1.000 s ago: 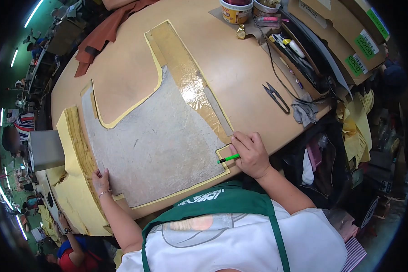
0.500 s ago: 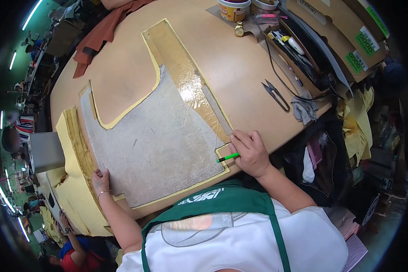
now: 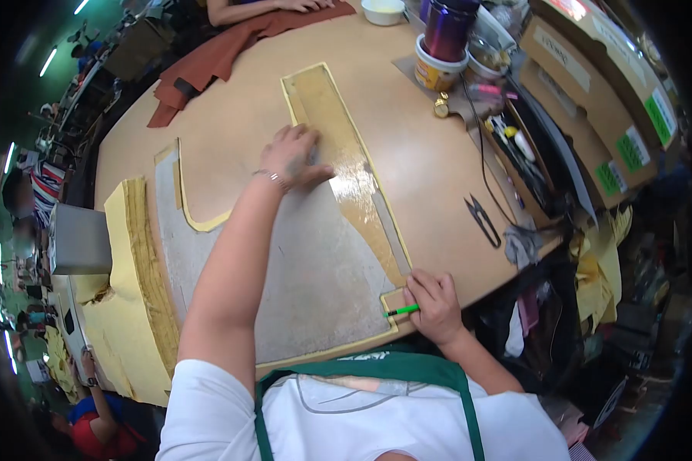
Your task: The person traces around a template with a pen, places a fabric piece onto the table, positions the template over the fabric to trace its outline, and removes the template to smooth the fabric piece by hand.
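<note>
A large grey pattern template (image 3: 315,284), partly covered with shiny brown tape (image 3: 346,180), lies flat on the table over a yellow sheet (image 3: 328,349) whose edge shows around its outline. My left hand (image 3: 294,157) reaches across it to the inner curve near the long taped arm, palm down with the thumb spread; whether it presses on the template I cannot tell. At the template's lower right corner, beside a small notch, my right hand (image 3: 436,307) is closed around a green pencil (image 3: 402,310).
Thread snips (image 3: 484,221) and a grey rag (image 3: 522,246) lie to the right, near a pen box (image 3: 519,146), a watch (image 3: 441,105) and tubs (image 3: 439,65). Folded yellow material (image 3: 134,284) is at left. Another person's hand (image 3: 306,4) rests by reddish-brown material (image 3: 207,58).
My left hand has left the template's lower left corner and moved up and right to its inner curve. My right hand stays at the notch with the pencil. The camera view has shifted.
</note>
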`<action>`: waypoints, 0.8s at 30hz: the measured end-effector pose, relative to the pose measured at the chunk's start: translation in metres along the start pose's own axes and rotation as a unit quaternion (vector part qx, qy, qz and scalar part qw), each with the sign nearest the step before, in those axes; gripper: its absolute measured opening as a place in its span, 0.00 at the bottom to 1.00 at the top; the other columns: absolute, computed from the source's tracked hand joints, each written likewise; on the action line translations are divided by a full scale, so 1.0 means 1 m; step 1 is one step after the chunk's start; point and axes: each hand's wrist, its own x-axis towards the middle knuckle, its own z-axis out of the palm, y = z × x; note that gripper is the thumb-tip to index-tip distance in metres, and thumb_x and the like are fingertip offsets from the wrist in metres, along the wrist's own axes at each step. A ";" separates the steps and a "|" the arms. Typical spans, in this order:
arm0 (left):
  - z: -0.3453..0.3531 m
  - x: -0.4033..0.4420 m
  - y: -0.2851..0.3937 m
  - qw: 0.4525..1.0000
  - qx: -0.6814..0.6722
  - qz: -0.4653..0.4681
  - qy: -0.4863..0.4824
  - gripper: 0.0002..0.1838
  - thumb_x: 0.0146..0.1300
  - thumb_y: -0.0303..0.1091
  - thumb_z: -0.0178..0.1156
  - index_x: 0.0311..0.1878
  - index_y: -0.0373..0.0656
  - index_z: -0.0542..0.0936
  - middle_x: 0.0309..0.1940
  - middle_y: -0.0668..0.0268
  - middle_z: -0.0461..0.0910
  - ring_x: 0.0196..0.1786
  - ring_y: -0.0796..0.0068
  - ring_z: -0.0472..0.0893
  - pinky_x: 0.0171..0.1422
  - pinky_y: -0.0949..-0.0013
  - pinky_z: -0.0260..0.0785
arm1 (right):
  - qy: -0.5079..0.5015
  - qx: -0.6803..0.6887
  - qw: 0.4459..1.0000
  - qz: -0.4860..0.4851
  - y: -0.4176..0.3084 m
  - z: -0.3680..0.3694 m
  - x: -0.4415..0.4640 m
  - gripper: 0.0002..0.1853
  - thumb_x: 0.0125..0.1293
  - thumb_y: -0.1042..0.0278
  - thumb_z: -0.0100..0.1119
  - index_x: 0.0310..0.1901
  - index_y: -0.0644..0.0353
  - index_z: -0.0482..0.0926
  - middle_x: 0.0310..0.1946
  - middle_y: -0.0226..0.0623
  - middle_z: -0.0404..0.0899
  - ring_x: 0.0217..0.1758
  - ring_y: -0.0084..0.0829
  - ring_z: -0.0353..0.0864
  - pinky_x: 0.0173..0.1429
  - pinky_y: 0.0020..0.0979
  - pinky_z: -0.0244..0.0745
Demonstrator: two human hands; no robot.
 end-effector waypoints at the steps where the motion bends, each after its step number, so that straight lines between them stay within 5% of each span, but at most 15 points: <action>1: -0.006 0.015 0.006 1.000 0.001 -0.007 -0.014 0.37 0.42 0.52 0.65 0.55 0.44 0.68 0.58 0.57 0.63 0.61 0.56 0.60 0.63 0.61 0.56 | -0.005 0.000 1.000 0.000 -0.001 -0.002 0.002 0.09 0.48 0.75 0.58 0.33 0.66 0.75 0.36 0.38 0.74 0.34 0.34 0.70 0.37 0.28 0.64; 10: -0.020 0.111 -0.009 0.983 -0.005 -0.068 -0.168 0.39 0.38 0.52 0.68 0.55 0.46 0.67 0.55 0.62 0.64 0.57 0.60 0.65 0.58 0.59 0.62 | -0.196 0.198 0.959 0.061 0.033 -0.024 0.048 0.10 0.44 0.74 0.59 0.32 0.61 0.78 0.36 0.40 0.74 0.38 0.39 0.73 0.43 0.33 0.69; 14: -0.016 0.122 -0.007 0.984 0.041 -0.072 -0.157 0.44 0.34 0.52 0.70 0.57 0.46 0.64 0.56 0.63 0.62 0.56 0.60 0.68 0.59 0.57 0.62 | -0.067 0.334 0.936 0.088 0.058 0.003 0.131 0.08 0.53 0.73 0.54 0.34 0.65 0.77 0.37 0.42 0.73 0.42 0.39 0.71 0.45 0.34 0.68; 18: -0.020 0.132 -0.001 0.973 0.085 -0.088 -0.197 0.50 0.31 0.54 0.71 0.60 0.48 0.59 0.59 0.63 0.59 0.58 0.61 0.66 0.59 0.54 0.61 | 0.078 0.276 0.958 0.024 0.093 0.071 0.240 0.13 0.63 0.64 0.47 0.36 0.66 0.76 0.34 0.44 0.73 0.40 0.35 0.73 0.42 0.30 0.68; 20: -0.023 0.136 0.000 0.969 0.098 -0.087 -0.211 0.52 0.30 0.55 0.71 0.60 0.48 0.58 0.60 0.64 0.59 0.59 0.62 0.66 0.59 0.54 0.61 | 0.109 0.363 0.910 0.166 0.102 0.105 0.285 0.13 0.61 0.64 0.49 0.36 0.67 0.76 0.31 0.43 0.74 0.33 0.33 0.76 0.39 0.28 0.69; 24: -0.023 0.143 0.001 0.963 0.127 -0.072 -0.225 0.54 0.29 0.57 0.71 0.61 0.47 0.57 0.60 0.64 0.59 0.59 0.63 0.66 0.58 0.53 0.61 | 0.172 0.376 0.899 0.144 0.123 0.157 0.344 0.11 0.60 0.64 0.52 0.33 0.65 0.75 0.26 0.41 0.76 0.29 0.31 0.78 0.35 0.27 0.71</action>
